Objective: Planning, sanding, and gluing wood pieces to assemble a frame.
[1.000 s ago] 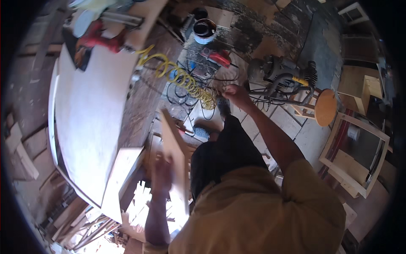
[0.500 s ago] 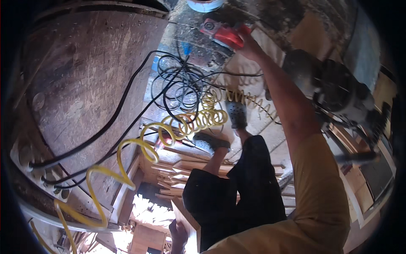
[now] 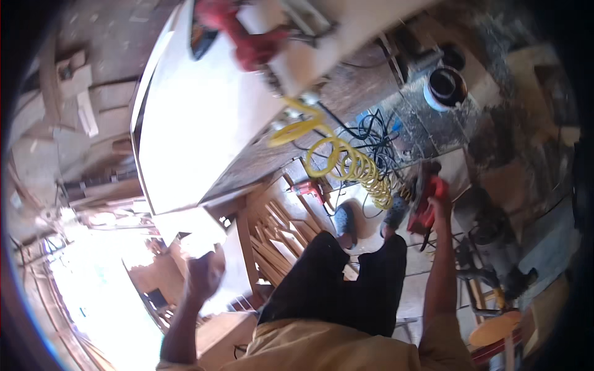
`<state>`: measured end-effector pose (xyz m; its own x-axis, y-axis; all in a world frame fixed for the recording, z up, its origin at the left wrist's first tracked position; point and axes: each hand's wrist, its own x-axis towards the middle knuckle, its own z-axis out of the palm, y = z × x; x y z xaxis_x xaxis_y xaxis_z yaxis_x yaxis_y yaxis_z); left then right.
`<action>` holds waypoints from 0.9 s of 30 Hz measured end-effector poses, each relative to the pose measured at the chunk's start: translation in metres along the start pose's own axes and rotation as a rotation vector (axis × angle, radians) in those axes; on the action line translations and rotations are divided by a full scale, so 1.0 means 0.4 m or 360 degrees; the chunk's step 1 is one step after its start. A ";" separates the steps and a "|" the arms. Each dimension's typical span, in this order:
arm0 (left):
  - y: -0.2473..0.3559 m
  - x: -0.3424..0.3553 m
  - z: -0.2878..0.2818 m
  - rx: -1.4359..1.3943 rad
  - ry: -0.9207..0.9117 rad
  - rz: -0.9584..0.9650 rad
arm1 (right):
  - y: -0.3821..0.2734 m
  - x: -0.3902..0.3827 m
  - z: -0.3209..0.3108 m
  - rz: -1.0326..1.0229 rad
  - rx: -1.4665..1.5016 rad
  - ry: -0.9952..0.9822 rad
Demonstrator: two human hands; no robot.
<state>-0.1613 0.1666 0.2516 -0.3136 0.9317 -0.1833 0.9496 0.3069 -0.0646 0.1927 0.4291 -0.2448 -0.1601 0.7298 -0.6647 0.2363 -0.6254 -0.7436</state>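
My right hand [image 3: 440, 213] is wrapped round a red handheld power tool [image 3: 423, 213], held low beside my right leg; it looks like an electric planer, blurred. On the other side, my left hand [image 3: 206, 272] is closed at the lower end of a pale board [image 3: 195, 230], beside the workbench's near corner. Bright light washes out the board's edges, and the fingertips are hard to make out. A yellow coiled air hose [image 3: 359, 167] hangs from the bench down to the floor near my feet.
The white-topped workbench [image 3: 204, 117] carries another red tool [image 3: 247, 37]. Below it lie a red drill [image 3: 307, 190], stacked wood strips [image 3: 281, 244] and tangled black cables [image 3: 374, 136]. A bucket [image 3: 444, 88] stands farther off; a dark machine [image 3: 495, 238] is at right.
The view has swung left, bringing the bench top into sight. My right hand has drawn the red tool in from far ahead to beside my leg. My left hand has risen with the board.
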 end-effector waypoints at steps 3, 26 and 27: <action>-0.151 0.034 -0.052 -0.0440 -0.0172 -0.0755 | -0.243 -0.253 0.006 0.0477 0.0351 -0.0232; -0.184 0.268 0.078 -0.1438 0.0198 0.0559 | -0.674 -1.128 0.090 0.0052 -0.0548 -0.0137; -0.108 0.229 0.064 -0.1270 0.0183 0.0866 | -0.688 -1.135 0.070 0.0216 -0.0631 -0.0294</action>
<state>-0.2311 0.2339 0.2124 0.1313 0.9854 0.1082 0.7013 -0.1695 0.6925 0.1734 0.2622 0.2597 -0.2620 0.5644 -0.7828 0.6099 -0.5318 -0.5876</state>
